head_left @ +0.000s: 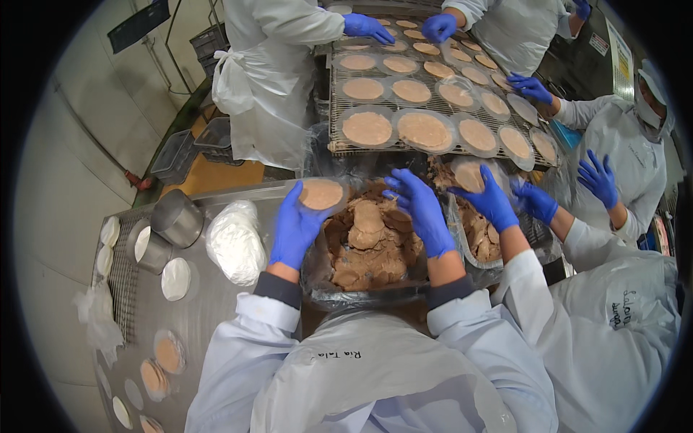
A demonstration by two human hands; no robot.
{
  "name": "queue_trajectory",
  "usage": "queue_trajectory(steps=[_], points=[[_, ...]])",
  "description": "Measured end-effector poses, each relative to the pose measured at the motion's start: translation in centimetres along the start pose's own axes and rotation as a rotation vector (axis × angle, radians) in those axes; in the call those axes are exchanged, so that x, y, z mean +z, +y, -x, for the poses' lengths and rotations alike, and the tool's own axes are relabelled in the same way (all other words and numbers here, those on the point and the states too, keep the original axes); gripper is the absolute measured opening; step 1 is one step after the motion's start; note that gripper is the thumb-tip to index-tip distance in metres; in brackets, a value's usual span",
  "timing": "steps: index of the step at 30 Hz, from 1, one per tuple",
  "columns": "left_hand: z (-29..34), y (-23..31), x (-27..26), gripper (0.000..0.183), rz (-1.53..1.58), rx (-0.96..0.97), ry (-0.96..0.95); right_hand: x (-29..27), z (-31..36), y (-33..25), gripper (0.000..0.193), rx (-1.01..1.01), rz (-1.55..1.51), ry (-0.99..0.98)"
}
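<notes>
My left hand (294, 225), in a blue glove, has its fingers and thumb round the left edge of a flat round pinkish patty (321, 195) on a see-through film disc. Under it stands a lined tub (361, 297) of pinkish-brown ground meat paste (375, 249), with a raised lump in its middle. Over the tub's right side is my right hand (421, 211), also blue-gloved. Its fingers are apart and bent slightly toward the left, and nothing shows in them.
Beyond the tub, a wire-mesh conveyor (462, 108) carries rows of patties; co-workers' gloved hands (368, 27) reach over it. At right, another worker's hand (494, 198) holds a patty above a second tub (482, 263). Left are a white bag (236, 243), metal cylinders (177, 219) and stacked patties (170, 352).
</notes>
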State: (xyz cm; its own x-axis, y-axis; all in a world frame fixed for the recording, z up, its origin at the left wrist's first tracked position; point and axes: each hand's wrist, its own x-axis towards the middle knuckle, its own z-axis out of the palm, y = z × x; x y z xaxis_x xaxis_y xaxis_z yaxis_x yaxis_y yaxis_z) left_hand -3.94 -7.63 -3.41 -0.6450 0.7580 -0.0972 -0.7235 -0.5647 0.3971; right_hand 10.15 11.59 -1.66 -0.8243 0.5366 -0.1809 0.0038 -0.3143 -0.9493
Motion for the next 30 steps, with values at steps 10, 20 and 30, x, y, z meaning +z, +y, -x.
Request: queue_trajectory(steps=[10,20,30], points=[[-7.4,-5.4,4.6,0.046,-0.029,-0.039,-0.115,-2.4,-1.6,-3.7,0.055,-0.109,-0.888,0.165],[2.8,-1.5,5.5,0.053,-0.158,0.114,-0.057,6.5,0.6,-3.7,0.042,-0.340,-0.127,-0.055],[24.5,16.3,-11.0,0.045,-0.632,1.010,0.757,6.0,-1.0,-0.2,0.047,0.069,-0.503,-0.128]])
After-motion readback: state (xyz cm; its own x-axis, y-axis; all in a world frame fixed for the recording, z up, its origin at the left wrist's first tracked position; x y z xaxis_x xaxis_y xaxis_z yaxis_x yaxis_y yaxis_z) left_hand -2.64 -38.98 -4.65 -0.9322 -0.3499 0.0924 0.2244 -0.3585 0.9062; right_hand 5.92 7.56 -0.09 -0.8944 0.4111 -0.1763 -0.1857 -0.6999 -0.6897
